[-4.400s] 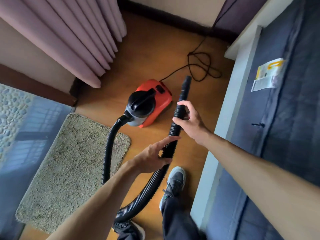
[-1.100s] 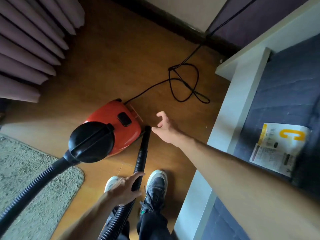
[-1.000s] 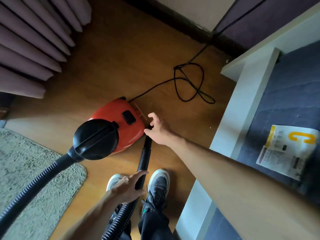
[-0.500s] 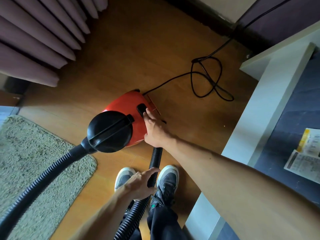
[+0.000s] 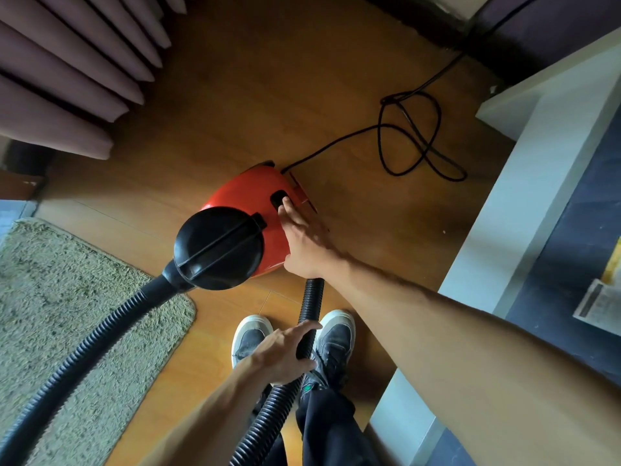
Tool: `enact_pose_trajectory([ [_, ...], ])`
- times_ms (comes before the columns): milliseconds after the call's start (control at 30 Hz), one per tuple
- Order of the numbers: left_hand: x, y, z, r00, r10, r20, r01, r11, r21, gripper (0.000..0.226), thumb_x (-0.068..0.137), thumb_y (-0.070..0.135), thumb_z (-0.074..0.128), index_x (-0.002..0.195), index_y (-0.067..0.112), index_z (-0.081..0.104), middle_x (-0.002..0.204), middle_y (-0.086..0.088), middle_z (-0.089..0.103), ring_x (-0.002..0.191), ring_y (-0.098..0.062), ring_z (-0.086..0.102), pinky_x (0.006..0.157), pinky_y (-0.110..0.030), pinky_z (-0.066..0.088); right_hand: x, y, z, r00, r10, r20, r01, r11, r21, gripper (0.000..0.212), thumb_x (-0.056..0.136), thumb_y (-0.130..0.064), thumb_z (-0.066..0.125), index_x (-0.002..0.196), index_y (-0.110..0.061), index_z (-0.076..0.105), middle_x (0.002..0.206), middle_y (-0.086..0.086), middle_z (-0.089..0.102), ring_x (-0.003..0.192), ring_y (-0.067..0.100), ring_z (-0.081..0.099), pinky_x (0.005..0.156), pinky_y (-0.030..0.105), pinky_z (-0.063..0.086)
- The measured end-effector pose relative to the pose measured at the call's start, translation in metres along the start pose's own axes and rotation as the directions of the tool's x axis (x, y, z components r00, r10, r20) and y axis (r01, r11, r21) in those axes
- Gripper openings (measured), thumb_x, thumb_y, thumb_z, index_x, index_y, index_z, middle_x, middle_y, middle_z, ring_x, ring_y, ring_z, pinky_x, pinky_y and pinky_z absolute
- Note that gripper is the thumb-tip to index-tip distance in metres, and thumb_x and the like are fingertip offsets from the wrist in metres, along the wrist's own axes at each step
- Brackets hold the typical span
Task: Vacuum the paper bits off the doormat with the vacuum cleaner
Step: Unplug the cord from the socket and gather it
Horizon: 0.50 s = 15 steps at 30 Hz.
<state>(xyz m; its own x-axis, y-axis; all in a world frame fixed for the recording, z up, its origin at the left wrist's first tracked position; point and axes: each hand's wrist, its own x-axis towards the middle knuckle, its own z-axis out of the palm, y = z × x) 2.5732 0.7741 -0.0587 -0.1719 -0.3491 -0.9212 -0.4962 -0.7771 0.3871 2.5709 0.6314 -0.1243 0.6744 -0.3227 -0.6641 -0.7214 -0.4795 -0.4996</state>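
A red vacuum cleaner (image 5: 242, 196) with a black domed front sits on the wooden floor ahead of my feet. Its black ribbed hose (image 5: 87, 338) loops over the beige shaggy doormat (image 5: 50, 297) at the left and comes back between my shoes. My left hand (image 5: 282, 354) is wrapped around the hose's free end. My right hand (image 5: 302, 240) lies flat on the red body, a fingertip on the black switch (image 5: 277, 198). No paper bits are visible on the mat.
The black power cord (image 5: 413, 136) lies in loops on the floor to the right of the vacuum. A white bed frame (image 5: 524, 183) with a dark mattress borders the right side. Pink curtains (image 5: 67, 62) hang at the upper left.
My right hand let go of the hose and reached forward onto the vacuum body, its finger now on the switch. My left hand kept the hose. The view shifted closer to the vacuum.
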Motion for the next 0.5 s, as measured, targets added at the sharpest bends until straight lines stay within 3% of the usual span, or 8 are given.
enact_pose_trajectory([
  [67,0.009,-0.018,0.006,0.998,0.055,0.016,-0.056,0.997,0.058,0.066,0.093,0.031,0.063,0.15,0.031,0.029,0.118,-0.01,0.067,0.095,-0.021,0.065,0.083,-0.03,0.052,-0.012,0.007,0.003,0.996,0.033,-0.079,-0.018,0.983,0.181,0.082,0.086,-0.006,0.058,0.156,-0.013,0.015,0.164,0.004,0.009,0.15,0.025,0.014,0.121,0.039,0.022],
  [100,0.014,-0.032,0.011,0.998,0.057,-0.001,-0.057,0.998,0.03,0.066,0.091,0.034,0.065,0.148,0.035,0.031,0.115,-0.007,0.068,0.092,-0.02,0.065,0.082,-0.03,0.053,-0.019,0.013,0.009,0.989,0.107,-0.101,-0.074,0.955,0.288,0.081,0.086,-0.003,0.057,0.156,-0.014,0.018,0.163,0.006,0.017,0.148,0.025,0.021,0.119,0.036,0.024],
  [200,0.013,-0.031,0.012,0.997,0.072,0.008,-0.073,0.997,0.014,0.068,0.09,0.034,0.067,0.148,0.035,0.031,0.115,-0.007,0.069,0.09,-0.02,0.066,0.082,-0.03,0.054,-0.048,0.035,0.029,0.925,0.36,-0.121,-0.294,0.881,0.37,0.074,0.086,-0.004,0.057,0.152,-0.021,0.028,0.151,0.008,0.037,0.131,0.027,0.042,0.106,0.034,0.04],
  [267,0.014,-0.031,0.014,0.995,0.104,-0.015,-0.103,0.994,0.024,0.069,0.089,0.034,0.067,0.148,0.035,0.031,0.116,-0.006,0.069,0.089,-0.019,0.065,0.08,-0.03,0.054,-0.067,0.049,0.042,0.881,0.474,-0.011,-0.432,0.813,0.389,0.069,0.089,-0.011,0.058,0.15,-0.028,0.031,0.143,0.01,0.042,0.117,0.026,0.05,0.091,0.03,0.044],
  [400,0.019,-0.037,0.023,0.994,0.104,-0.034,-0.105,0.994,-0.032,0.072,0.086,0.034,0.071,0.147,0.036,0.032,0.118,-0.006,0.069,0.093,-0.021,0.067,0.085,-0.035,0.055,-0.086,0.064,0.067,0.86,0.476,0.182,-0.495,0.691,0.527,0.062,0.093,-0.027,0.061,0.146,-0.037,0.032,0.142,0.008,0.043,0.113,0.023,0.055,0.08,0.025,0.046],
  [500,0.022,-0.042,0.03,0.991,0.126,-0.048,-0.13,0.989,-0.074,0.072,0.085,0.034,0.072,0.145,0.039,0.033,0.116,-0.006,0.069,0.091,-0.022,0.069,0.085,-0.04,0.058,-0.087,0.065,0.078,0.865,0.441,0.241,-0.488,0.624,0.611,0.061,0.092,-0.028,0.063,0.145,-0.04,0.033,0.129,0.001,0.044,0.108,0.022,0.056,0.083,0.034,0.055],
])
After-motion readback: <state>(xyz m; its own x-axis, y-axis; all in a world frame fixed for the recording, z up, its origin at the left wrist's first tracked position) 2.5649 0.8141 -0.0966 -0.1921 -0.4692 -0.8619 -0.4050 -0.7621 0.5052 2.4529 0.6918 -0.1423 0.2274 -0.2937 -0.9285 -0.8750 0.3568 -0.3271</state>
